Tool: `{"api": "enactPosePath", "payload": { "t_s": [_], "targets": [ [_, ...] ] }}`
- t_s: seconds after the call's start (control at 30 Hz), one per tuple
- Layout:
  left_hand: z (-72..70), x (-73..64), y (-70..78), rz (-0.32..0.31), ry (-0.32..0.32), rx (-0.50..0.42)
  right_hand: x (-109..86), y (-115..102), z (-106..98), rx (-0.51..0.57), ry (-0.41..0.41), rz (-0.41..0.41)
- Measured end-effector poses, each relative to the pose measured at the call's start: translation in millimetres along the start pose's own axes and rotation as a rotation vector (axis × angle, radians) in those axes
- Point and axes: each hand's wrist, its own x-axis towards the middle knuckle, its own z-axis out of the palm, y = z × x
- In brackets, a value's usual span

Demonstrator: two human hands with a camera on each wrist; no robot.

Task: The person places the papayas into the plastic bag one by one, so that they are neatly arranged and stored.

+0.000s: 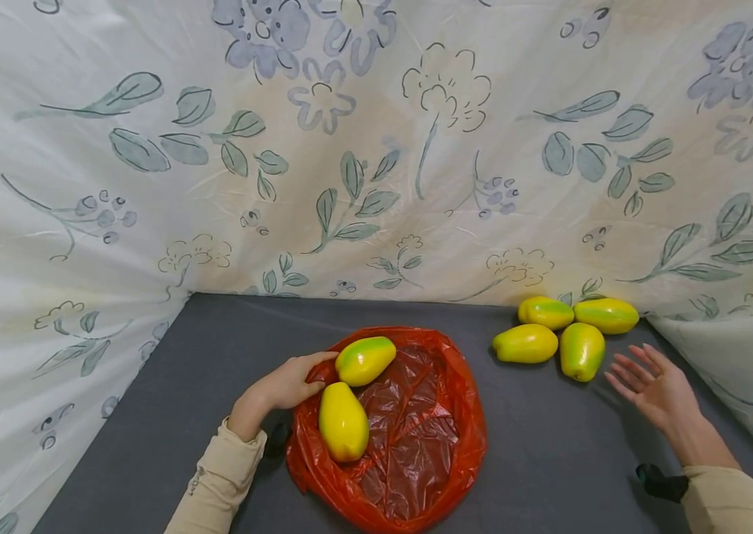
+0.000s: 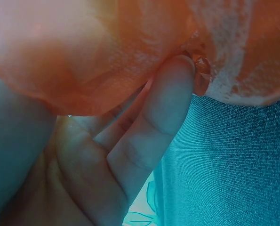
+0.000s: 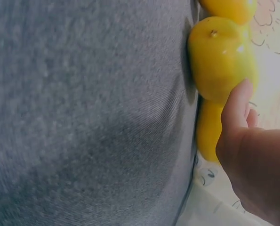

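Red bag [image 1: 472, 415], nearer fruit [image 1: 344, 423] lengthwise away

Kind of room not determinable: dark grey tabletop [image 1: 536, 445] screened by floral-print cloth [image 1: 363, 170] at back and both sides.

Reaches forward and inward with the left forearm [image 1: 212, 475], covered by a pale sleeve [image 1: 232, 456] short of the left wrist [image 1: 249, 414]. Pinches with the left hand [image 1: 288, 382], well in from the left edge of the table [image 1: 536, 452], thumb opposite lightly bent fingers. Angles the right forearm [image 1: 726, 500], also sleeved, inward by the right edge. Holds the right hand [image 1: 662, 389] near the far right corner, fingers loosely spread and slightly bent.
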Motion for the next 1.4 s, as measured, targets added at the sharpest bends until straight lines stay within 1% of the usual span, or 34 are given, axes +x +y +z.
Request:
{"api": "enactPosePath", "payload": {
  "t_s": [0.1, 0.27, 0.4, 0.6, 0.8, 1.0, 1.13, 1.17, 1.27, 1.33, 1.4],
  "targets": [
    [0.1, -0.2, 0.0, -0.001, -0.001, -0.001, 0.8, 0, -1, -0.018, 0.023, 0.015],
    [0.3, -0.5, -0.8, -0.002, 0.003, 0.003, 1.8, -1, 1, -0.067, 0.091, 0.042],
    [1.1, -0.1, -2.4, 0.0, 0.006, 0.005, 6.3, -1, 0, -0.128, 0.14, 0.05],
    [2.0, 0.4, -4.7, 0.006, 0.005, 0.011, 15.5, 0, -5, -0.244, 0.178, 0.068],
    [1.5, 1.0, -4.4, 0.009, 0.005, 0.011, 25.7, 2, -8, -0.325, 0.232, 0.095],
    [0.9, 0.7, -4.1, 0.015, 0.008, 0.021, 36.9, 7, -1, -0.497, 0.316, 0.089],
    [1.3, 1.4, -4.7, 0.013, 0.007, 0.023, 55.9, 14, -10, -0.623, 0.402, 0.064],
    [1.3, 1.5, -4.8, 0.013, 0.007, 0.023, 61.4, 15, -14, -0.659, 0.409, 0.064],
    [1.4, 1.7, -5.1, 0.012, 0.007, 0.023, 76.4, 17, -27, -0.744, 0.379, 0.063],
    [1.3, 1.8, -5.1, 0.009, 0.008, 0.022, 84.1, 17, -34, -0.775, 0.335, 0.068],
    [1.2, 1.6, -5.1, 0.005, 0.008, 0.019, 87.7, 17, -36, -0.788, 0.32, 0.07]
  ]
}}
